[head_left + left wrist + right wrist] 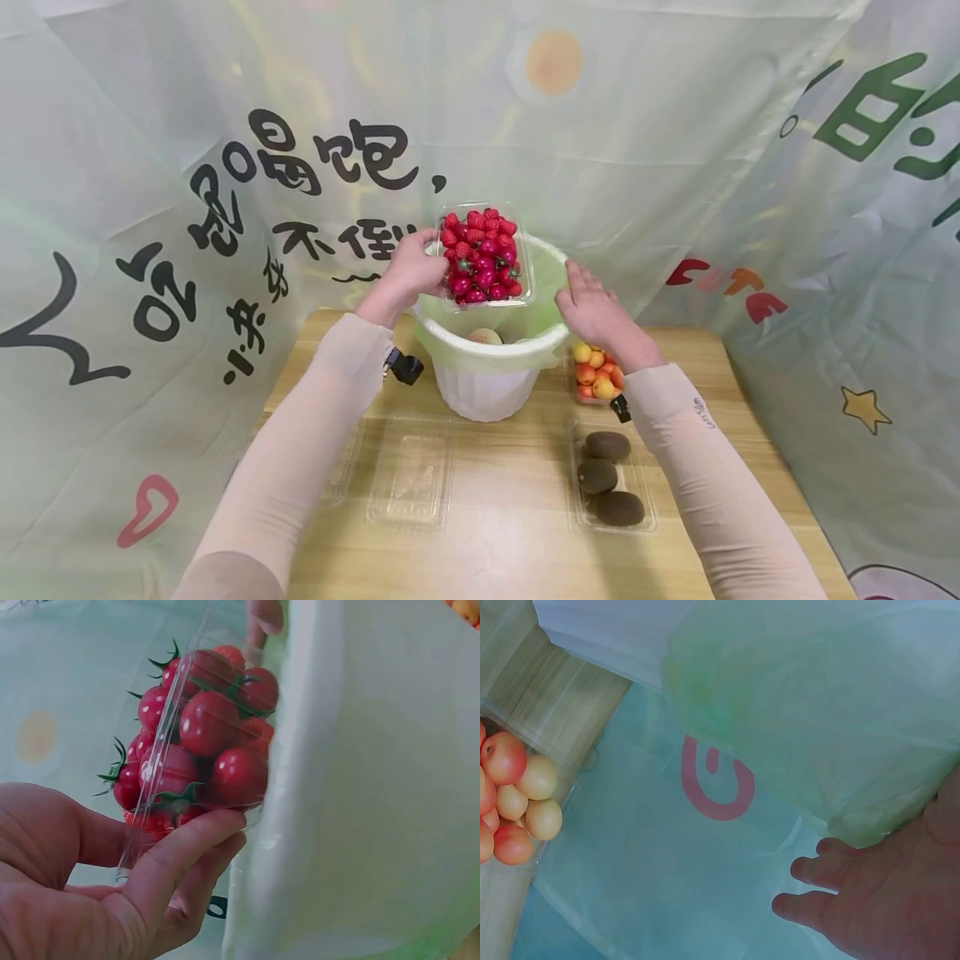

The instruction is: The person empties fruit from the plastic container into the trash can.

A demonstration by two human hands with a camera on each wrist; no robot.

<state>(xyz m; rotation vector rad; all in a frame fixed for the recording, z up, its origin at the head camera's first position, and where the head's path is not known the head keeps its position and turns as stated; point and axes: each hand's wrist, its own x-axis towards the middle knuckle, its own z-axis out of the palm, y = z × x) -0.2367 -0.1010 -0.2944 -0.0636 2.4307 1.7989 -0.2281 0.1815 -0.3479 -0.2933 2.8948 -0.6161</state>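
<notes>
My left hand (414, 268) grips the side of a clear plastic box (161, 761) tilted over the bin's mouth. Inside the box are cherry tomatoes (487, 265) with green stems and bumpy red berries (480, 223). Beneath it stands a white bin (487, 392) lined with a pale green bag (551, 287). A round, pale fruit (485, 336) shows inside the bin. On the right of the rim rests my right hand (596, 308), its fingers (810, 906) extended along the outside of the bag.
Right of the bin sits a box of orange and yellow fruits (597, 373). Nearer me, a clear tray holds three kiwis (607, 475). A clear plastic tray (411, 475) lies at the left front, another partly under my left arm. Printed curtains (637, 167) surround the wooden table (495, 500).
</notes>
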